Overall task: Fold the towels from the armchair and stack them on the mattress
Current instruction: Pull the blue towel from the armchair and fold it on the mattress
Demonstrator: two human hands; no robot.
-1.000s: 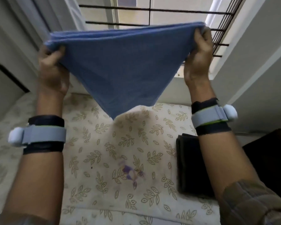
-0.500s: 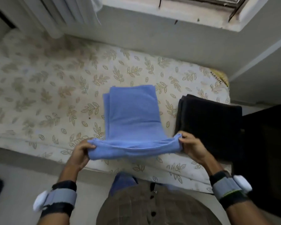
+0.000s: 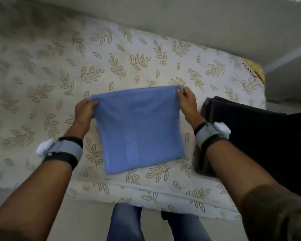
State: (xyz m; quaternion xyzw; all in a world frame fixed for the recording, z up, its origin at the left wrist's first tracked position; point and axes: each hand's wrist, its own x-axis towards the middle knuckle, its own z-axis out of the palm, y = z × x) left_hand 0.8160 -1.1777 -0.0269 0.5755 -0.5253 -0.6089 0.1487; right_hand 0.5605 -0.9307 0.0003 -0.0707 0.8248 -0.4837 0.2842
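A blue towel [image 3: 137, 129] lies folded into a near square on the leaf-patterned mattress [image 3: 111, 63]. My left hand [image 3: 84, 110] pinches its far left corner. At the far right corner my right hand [image 3: 187, 100] pinches the edge in the same way. A folded dark towel [image 3: 214, 108] lies on the mattress just right of the blue one, partly hidden behind my right forearm.
A dark piece of furniture [image 3: 268, 145] stands against the mattress on the right. A wall [image 3: 163, 18] runs along the far side of the mattress. The mattress's near edge [image 3: 129, 195] is close to my legs, with floor below it.
The blue towel was held up in the air, then laid on the mattress, and its near edge has been carried over to the far edge, halving it.
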